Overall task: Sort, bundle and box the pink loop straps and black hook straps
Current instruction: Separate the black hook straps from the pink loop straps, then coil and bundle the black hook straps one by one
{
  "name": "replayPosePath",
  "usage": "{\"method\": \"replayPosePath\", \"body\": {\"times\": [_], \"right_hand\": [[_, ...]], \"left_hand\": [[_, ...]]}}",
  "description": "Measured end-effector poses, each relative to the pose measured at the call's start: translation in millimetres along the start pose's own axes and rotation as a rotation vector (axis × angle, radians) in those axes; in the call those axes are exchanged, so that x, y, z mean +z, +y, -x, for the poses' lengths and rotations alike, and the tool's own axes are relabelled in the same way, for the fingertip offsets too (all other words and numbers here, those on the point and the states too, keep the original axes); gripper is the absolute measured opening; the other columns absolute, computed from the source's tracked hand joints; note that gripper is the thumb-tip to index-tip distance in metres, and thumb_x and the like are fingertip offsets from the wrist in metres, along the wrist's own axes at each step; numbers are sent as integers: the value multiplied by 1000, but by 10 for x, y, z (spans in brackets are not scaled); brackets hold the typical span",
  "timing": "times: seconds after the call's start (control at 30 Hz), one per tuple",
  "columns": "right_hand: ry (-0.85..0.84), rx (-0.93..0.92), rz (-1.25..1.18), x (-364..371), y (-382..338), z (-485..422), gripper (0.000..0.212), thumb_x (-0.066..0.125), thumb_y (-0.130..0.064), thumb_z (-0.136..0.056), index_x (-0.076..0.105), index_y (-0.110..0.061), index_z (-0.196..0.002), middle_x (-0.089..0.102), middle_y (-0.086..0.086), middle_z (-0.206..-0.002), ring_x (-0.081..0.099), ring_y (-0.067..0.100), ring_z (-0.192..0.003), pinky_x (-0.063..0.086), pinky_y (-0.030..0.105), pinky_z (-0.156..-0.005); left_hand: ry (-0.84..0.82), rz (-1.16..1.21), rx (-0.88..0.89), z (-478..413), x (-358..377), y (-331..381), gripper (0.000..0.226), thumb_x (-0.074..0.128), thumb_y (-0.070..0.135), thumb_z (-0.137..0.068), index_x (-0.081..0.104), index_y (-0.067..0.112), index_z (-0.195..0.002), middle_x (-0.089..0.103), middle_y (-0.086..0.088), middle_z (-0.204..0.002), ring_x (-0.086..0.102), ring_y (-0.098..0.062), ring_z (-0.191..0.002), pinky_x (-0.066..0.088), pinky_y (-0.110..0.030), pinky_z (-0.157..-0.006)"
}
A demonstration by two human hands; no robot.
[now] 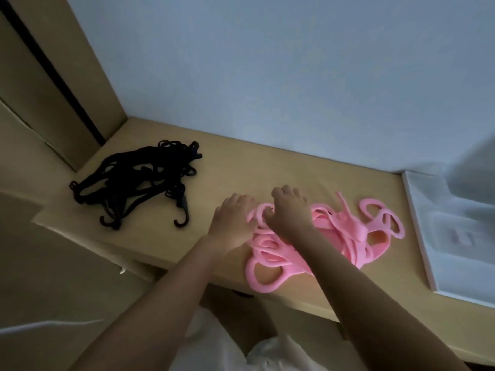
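A tangled heap of pink loop straps (345, 236) lies on the wooden table, right of centre, with one loop hanging over the front edge. My left hand (233, 223) rests on the heap's left side, fingers curled against a pink loop. My right hand (288, 210) is beside it with fingers curled round a pink loop at the top of the heap. A separate pile of black hook straps (136, 180) lies at the table's left, hooks pointing toward the front edge, apart from both hands.
A white open box (455, 236) sits at the table's right end. The wooden table (187, 236) meets a pale wall behind and a wooden panel at the left. Bare wood lies between the two piles.
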State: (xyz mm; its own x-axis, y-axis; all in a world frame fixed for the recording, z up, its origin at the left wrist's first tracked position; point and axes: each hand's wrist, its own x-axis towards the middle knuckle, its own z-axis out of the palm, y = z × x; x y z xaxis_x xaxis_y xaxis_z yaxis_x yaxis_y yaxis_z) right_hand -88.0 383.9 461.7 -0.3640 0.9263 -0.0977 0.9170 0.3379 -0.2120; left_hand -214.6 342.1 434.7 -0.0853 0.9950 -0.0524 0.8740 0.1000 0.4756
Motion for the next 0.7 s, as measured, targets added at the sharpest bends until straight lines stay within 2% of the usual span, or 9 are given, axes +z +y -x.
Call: {"method": "replayPosePath", "body": {"times": [0.1, 0.33, 0.57, 0.63, 0.7], "right_hand": [[-12, -73, -50, 101, -419, -199, 32, 45, -28, -92, 50, -9, -118, 51, 9, -122, 44, 27, -114, 38, 38, -96], [-72, -186, -91, 366, -1305, -593, 34, 42, -32, -96, 51, -11, -120, 53, 6, -120, 48, 22, -110, 45, 34, -89], [-280, 96, -118, 801, -1857, -835, 41, 50, -43, -92, 48, -11, -117, 51, 7, -114, 53, 25, -102, 42, 30, -72], [-295, 156, -142, 886, -1904, -888, 36, 53, -37, -91, 47, -11, -115, 51, 8, -114, 53, 24, -99, 42, 31, -70], [-277, 211, -236, 886, -1911, -941, 28, 53, -27, -90, 45, -9, -110, 53, 10, -109, 53, 25, -91, 43, 35, -69]], "left_hand": [[2, -17, -49, 9, -284, -403, 48, 51, 26, -91, 40, 19, -137, 44, -2, -137, 41, -22, -125, 36, -38, -102], [-2, -191, -178, -83, -798, -1426, 43, 49, 26, -91, 42, 17, -133, 43, -4, -135, 40, -23, -122, 34, -37, -99], [-66, -292, -105, -293, -915, -2045, 53, 54, 27, -91, 33, 19, -140, 38, -6, -137, 39, -24, -124, 35, -37, -101], [-68, -335, -74, -364, -912, -2116, 45, 52, 24, -94, 36, 19, -135, 41, -6, -129, 46, -22, -114, 38, -34, -94], [-46, -266, -59, -422, -926, -2181, 30, 45, 19, -98, 43, 15, -127, 45, -7, -121, 52, -22, -100, 42, -32, -84]]}}
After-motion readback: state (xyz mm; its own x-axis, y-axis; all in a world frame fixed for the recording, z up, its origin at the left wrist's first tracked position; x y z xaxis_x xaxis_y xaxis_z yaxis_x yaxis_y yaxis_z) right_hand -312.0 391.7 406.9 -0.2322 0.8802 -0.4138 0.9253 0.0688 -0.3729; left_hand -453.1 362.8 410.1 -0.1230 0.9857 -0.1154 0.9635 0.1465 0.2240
